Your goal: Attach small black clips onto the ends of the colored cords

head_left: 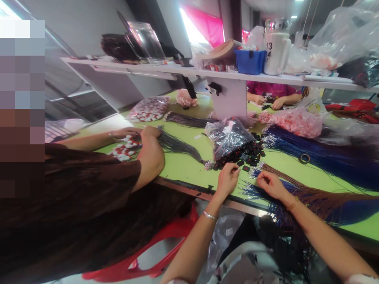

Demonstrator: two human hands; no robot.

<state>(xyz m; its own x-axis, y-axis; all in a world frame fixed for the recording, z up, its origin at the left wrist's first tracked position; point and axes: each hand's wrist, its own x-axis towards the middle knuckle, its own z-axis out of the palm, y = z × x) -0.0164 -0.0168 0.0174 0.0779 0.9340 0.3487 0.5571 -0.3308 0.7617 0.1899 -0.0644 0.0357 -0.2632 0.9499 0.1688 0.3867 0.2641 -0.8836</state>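
My left hand [228, 178], with a silver bracelet at its wrist, is at the front edge of a pile of small black connectors [251, 153]. Its fingers are pressed together; what they hold, if anything, is too small to name. To its right, my right hand [271, 184] has thumb and fingertips curled together over the silver-tipped ends of blue wires [254, 190] and brown wires [299, 185]. Anything between those fingertips is hidden. A clear plastic bag [229, 138] with dark contents lies behind the black connectors.
At the left a co-worker's arms [151, 157] reach over red and white connectors [126, 149] and grey wires [180, 146]. Another person's hands [278, 103] are beyond the shelf [183, 71]. Thick blue wires [325, 157] and a tape roll [304, 158] lie at right.
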